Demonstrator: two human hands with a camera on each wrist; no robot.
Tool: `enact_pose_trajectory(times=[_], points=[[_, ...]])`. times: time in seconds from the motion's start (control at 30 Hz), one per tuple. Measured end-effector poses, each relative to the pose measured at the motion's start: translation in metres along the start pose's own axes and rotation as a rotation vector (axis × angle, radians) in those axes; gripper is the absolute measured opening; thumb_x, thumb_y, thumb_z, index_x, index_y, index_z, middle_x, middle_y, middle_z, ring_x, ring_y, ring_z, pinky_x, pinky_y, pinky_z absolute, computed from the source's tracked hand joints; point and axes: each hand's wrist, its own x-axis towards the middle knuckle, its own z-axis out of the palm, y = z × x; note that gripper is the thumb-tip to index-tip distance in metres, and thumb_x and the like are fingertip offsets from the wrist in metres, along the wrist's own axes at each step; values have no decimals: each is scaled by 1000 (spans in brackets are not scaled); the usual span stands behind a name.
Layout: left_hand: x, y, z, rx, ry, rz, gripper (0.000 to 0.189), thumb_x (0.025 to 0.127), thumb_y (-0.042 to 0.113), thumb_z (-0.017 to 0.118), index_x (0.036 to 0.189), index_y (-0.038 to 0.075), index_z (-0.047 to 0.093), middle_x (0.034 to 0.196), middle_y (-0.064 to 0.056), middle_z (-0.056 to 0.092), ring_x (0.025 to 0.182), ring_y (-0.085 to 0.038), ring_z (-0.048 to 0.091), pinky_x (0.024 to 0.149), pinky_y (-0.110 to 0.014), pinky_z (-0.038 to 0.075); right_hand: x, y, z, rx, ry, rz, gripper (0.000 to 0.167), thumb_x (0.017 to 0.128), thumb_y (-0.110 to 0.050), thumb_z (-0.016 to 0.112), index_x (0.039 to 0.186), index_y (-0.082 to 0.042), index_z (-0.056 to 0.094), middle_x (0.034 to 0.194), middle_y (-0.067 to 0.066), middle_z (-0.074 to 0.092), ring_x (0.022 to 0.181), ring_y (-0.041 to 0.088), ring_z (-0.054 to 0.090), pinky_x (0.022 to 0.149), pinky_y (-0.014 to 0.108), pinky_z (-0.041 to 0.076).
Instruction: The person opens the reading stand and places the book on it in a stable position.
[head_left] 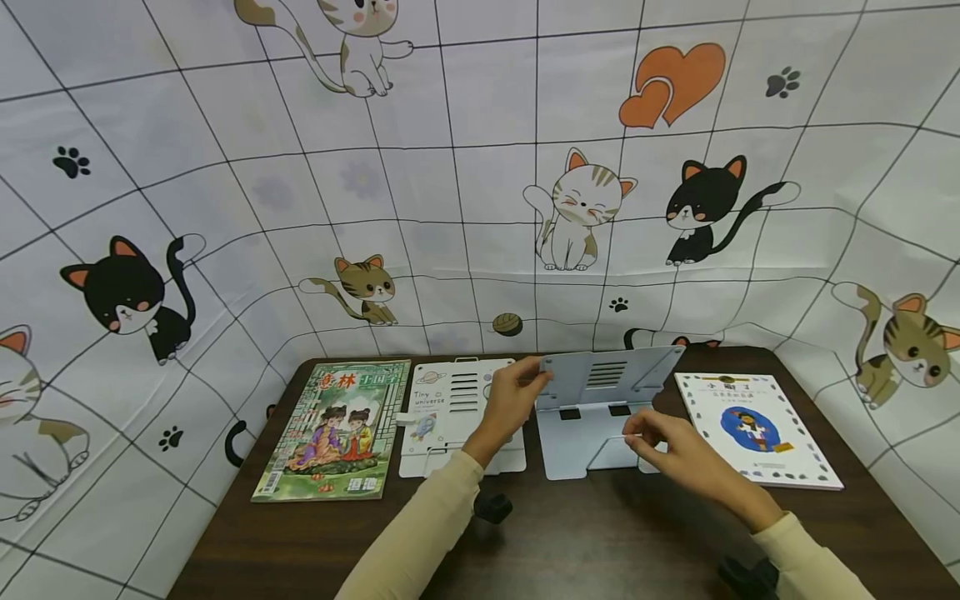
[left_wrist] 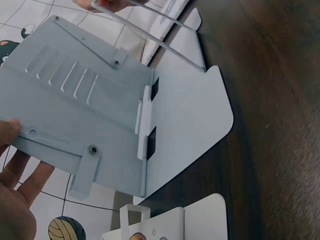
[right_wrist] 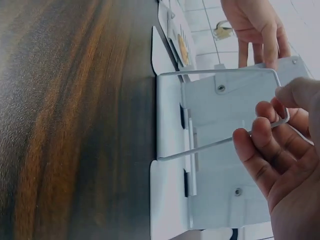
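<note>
A pale grey metal book stand (head_left: pixel 573 437) stands partly unfolded on the table, its base flat and its slotted back panel (left_wrist: pixel 55 95) raised. My left hand (head_left: pixel 510 404) grips the panel's left edge between thumb and fingers, as the left wrist view also shows. In front, my right hand (head_left: pixel 678 446) pinches the bent wire bracket (right_wrist: pixel 215 71) of the stand with thumb and fingers. That bracket is swung up from the base's front edge. In the right wrist view, the right fingers (right_wrist: pixel 260 132) curl about the wire's far end.
A white printed book stand (head_left: pixel 427 421) lies folded to the left, beside a green illustrated magazine (head_left: pixel 330 433). To the right lies a white-covered book (head_left: pixel 802 442). The dark wooden table (head_left: pixel 555 533) backs onto a cat-patterned cloth (head_left: pixel 480 192).
</note>
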Motion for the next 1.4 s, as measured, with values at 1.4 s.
enact_pose_trajectory(times=[1.4], points=[[-27, -4, -1, 13, -62, 143, 19, 102, 7, 72, 120, 2, 78, 114, -13, 79, 100, -26, 79, 88, -28, 63, 7, 53, 28, -24, 72, 328, 15, 106, -14, 66, 110, -2, 74, 80, 6, 72, 64, 9, 66, 59, 25, 52]])
